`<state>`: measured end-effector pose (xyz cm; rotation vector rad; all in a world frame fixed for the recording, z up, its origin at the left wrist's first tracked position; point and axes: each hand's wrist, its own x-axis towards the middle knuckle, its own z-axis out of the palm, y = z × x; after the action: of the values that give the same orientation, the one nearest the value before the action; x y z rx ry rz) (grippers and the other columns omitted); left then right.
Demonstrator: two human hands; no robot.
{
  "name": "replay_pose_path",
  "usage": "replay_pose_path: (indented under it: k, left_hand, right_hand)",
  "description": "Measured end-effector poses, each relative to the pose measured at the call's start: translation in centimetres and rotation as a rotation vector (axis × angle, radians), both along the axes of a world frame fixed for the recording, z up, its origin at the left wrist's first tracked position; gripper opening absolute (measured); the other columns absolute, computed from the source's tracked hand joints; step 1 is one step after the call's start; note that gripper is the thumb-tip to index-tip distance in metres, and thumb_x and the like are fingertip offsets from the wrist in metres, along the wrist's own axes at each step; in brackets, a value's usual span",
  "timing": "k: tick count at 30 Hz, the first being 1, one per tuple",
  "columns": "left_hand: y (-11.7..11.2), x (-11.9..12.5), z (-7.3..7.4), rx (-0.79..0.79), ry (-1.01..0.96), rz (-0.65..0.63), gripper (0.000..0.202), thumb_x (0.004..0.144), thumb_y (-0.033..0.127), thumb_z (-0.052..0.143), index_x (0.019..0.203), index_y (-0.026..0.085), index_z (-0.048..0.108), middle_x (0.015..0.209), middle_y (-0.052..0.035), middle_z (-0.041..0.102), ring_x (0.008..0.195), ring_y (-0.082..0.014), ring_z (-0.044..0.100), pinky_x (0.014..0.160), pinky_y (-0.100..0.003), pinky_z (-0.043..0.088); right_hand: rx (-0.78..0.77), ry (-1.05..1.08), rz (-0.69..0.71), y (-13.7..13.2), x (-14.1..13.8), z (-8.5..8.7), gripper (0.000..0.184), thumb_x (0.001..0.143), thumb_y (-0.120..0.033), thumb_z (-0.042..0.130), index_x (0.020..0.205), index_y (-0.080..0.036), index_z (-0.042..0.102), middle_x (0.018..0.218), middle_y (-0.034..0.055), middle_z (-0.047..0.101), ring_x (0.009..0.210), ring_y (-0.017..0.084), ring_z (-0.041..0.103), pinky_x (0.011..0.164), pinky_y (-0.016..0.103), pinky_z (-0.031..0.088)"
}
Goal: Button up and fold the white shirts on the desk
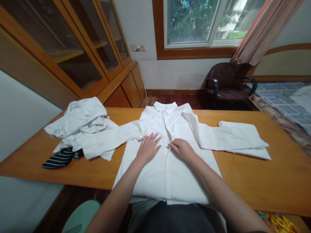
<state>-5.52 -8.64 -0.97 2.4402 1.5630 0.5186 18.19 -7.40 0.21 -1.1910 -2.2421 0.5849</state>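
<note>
A white long-sleeved shirt [150,174] lies front side up on the wooden table, its collar at the far edge and its sleeves stretched out to both sides. My left hand [148,149] rests flat on the chest of the shirt, fingers spread. Just right of the button strip, my right hand [181,148] has its fingers curled and pinched on the edge of the front placket. Between the hands the placket gapes a little below the collar. The shirt's hem hangs over the near table edge.
A crumpled pile of white clothing [85,116] lies at the left, with a black striped tie [58,159] beside it. Folded white cloth [263,154] sits under the right sleeve. Beyond the wooden table [262,184] stand a brown armchair [224,79] and glass-door cabinet. A green stool [81,215] stands below left.
</note>
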Motion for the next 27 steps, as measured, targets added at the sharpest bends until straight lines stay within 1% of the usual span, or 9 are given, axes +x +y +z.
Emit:
replay_pose_path:
  k: [4, 6, 8, 10, 11, 14, 16, 21, 27]
  left_hand:
    - [2.5, 0.4, -0.1, 0.018, -0.021, 0.028, 0.043, 0.096, 0.035, 0.052, 0.139, 0.033, 0.052, 0.152, -0.0053, 0.045, 0.146, -0.0292, 0.031, 0.120, -0.052, 0.017]
    - [3.8, 0.3, -0.1, 0.015, -0.017, 0.043, 0.042, 0.096, 0.034, 0.053, 0.138, 0.032, 0.053, 0.152, -0.0051, 0.045, 0.146, -0.0290, 0.031, 0.120, -0.051, 0.017]
    - [4.9, 0.1, 0.0, 0.019, -0.007, 0.049, 0.041, 0.096, 0.034, 0.053, 0.137, 0.032, 0.054, 0.152, -0.0049, 0.045, 0.145, -0.0285, 0.031, 0.120, -0.050, 0.017]
    - [5.6, -0.1, 0.2, 0.039, -0.009, 0.041, 0.039, 0.096, 0.034, 0.053, 0.134, 0.029, 0.056, 0.150, -0.0062, 0.047, 0.143, -0.0284, 0.033, 0.119, -0.049, 0.019]
    - [5.7, -0.2, 0.4, 0.052, -0.016, 0.034, 0.037, 0.095, 0.033, 0.054, 0.132, 0.028, 0.058, 0.147, -0.0073, 0.050, 0.141, -0.0284, 0.036, 0.119, -0.048, 0.020]
    - [5.1, 0.1, 0.9, 0.064, -0.029, 0.023, 0.027, 0.094, 0.031, 0.055, 0.118, 0.025, 0.067, 0.125, -0.0088, 0.062, 0.124, -0.0277, 0.048, 0.111, -0.046, 0.031]
    - [4.0, 0.6, 1.3, 0.035, -0.049, 0.013, 0.022, 0.093, 0.032, 0.057, 0.110, 0.025, 0.070, 0.108, -0.0072, 0.065, 0.110, -0.0263, 0.052, 0.102, -0.043, 0.039]
    - [1.0, 2.3, 1.4, -0.126, -0.207, 0.021, 0.013, 0.089, 0.029, 0.064, 0.096, 0.022, 0.072, 0.096, -0.0039, 0.065, 0.098, -0.0227, 0.055, 0.091, -0.036, 0.045]
    - [0.9, 3.4, 0.1, -0.192, -0.244, 0.155, 0.008, 0.085, 0.024, 0.066, 0.083, 0.020, 0.072, 0.085, -0.0033, 0.066, 0.087, -0.0208, 0.058, 0.086, -0.035, 0.044]
  right_hand:
    - [-0.002, 0.073, -0.051, 1.6, -0.5, 0.1, 0.024, 0.100, -0.026, 0.050, 0.091, -0.019, 0.071, 0.089, 0.0066, 0.069, 0.088, 0.020, 0.062, 0.083, 0.032, 0.047]
    - [-0.009, 0.125, -0.058, 2.0, -0.5, 0.2, 0.021, 0.098, -0.021, 0.051, 0.108, -0.019, 0.068, 0.103, 0.0081, 0.067, 0.096, 0.020, 0.061, 0.089, 0.034, 0.047]
    - [-0.035, 0.156, -0.064, 1.8, -0.2, 0.2, 0.031, 0.094, -0.016, 0.054, 0.124, -0.020, 0.061, 0.115, 0.0092, 0.063, 0.098, 0.019, 0.061, 0.091, 0.035, 0.047]
    - [-0.062, 0.142, -0.059, 1.2, 0.2, 0.2, 0.038, 0.090, -0.014, 0.058, 0.128, -0.020, 0.057, 0.114, 0.0087, 0.062, 0.095, 0.019, 0.060, 0.090, 0.036, 0.048]
    - [-0.063, 0.124, -0.052, 0.9, 0.4, 0.1, 0.035, 0.088, -0.013, 0.060, 0.123, -0.020, 0.060, 0.111, 0.0079, 0.062, 0.096, 0.020, 0.059, 0.090, 0.036, 0.047]
    - [-0.017, 0.076, -0.032, -0.3, 1.0, -0.1, 0.017, 0.086, -0.013, 0.065, 0.101, -0.021, 0.067, 0.106, 0.0068, 0.063, 0.100, 0.022, 0.055, 0.091, 0.038, 0.045]
    - [0.006, 0.067, -0.026, -0.7, 1.2, -0.2, 0.012, 0.087, -0.014, 0.065, 0.095, -0.021, 0.069, 0.106, 0.0065, 0.062, 0.100, 0.022, 0.054, 0.091, 0.037, 0.045]
    - [-0.034, 0.014, -0.058, -0.5, 0.6, -0.3, 0.013, 0.086, -0.019, 0.070, 0.098, -0.024, 0.073, 0.101, 0.0048, 0.063, 0.097, 0.021, 0.053, 0.087, 0.035, 0.043]
    - [-0.125, -0.079, -0.146, 0.2, -1.5, -0.5, 0.013, 0.085, -0.026, 0.073, 0.098, -0.024, 0.073, 0.096, 0.0038, 0.064, 0.094, 0.021, 0.054, 0.082, 0.033, 0.037]
